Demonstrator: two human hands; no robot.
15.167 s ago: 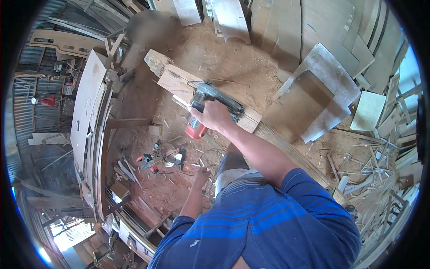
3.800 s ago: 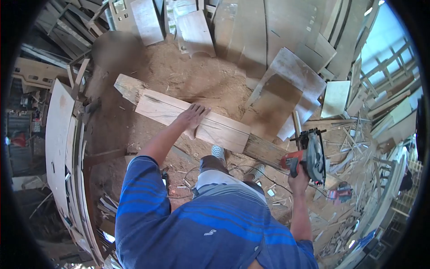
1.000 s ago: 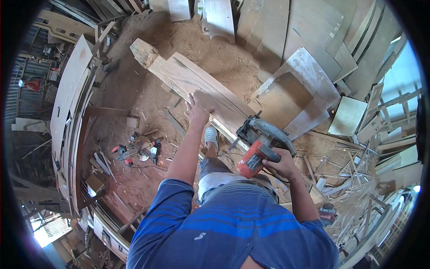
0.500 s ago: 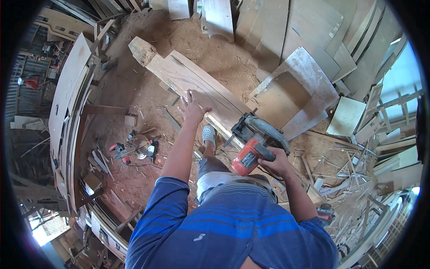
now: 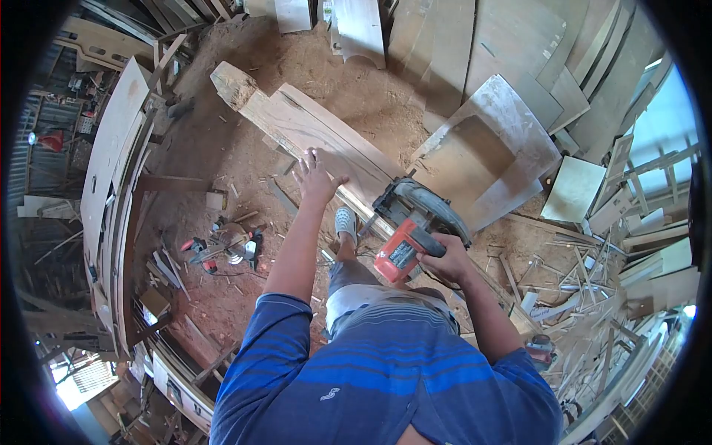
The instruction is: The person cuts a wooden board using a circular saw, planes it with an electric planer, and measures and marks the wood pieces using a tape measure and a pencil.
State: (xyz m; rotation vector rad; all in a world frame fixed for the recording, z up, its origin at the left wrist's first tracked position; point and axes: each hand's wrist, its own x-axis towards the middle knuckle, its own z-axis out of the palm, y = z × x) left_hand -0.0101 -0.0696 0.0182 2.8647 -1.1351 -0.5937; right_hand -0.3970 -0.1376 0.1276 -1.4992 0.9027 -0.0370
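A long wooden board (image 5: 334, 137) lies at a slant on a rough beam (image 5: 236, 87). My left hand (image 5: 317, 180) rests at the board's near edge with its fingers spread. My right hand (image 5: 449, 259) is wrapped round the rear handle of a red and black circular saw (image 5: 404, 241). The saw's base is over the right end of the board, and the blade is hidden by the guard and housing. Whether the base touches the wood I cannot tell.
Another power tool (image 5: 230, 245) stands on the floor at left, beside a stack of panels (image 5: 119, 193). A red tool (image 5: 540, 348) lies at lower right near wood scraps (image 5: 586, 289). Flat sheets (image 5: 512, 141) lie beyond the beam. My shoe (image 5: 345, 222) is close below the board.
The saw in my right hand has moved left and slightly up along the board in the last second. My left hand has shifted slightly left and stays spread at the board's edge.
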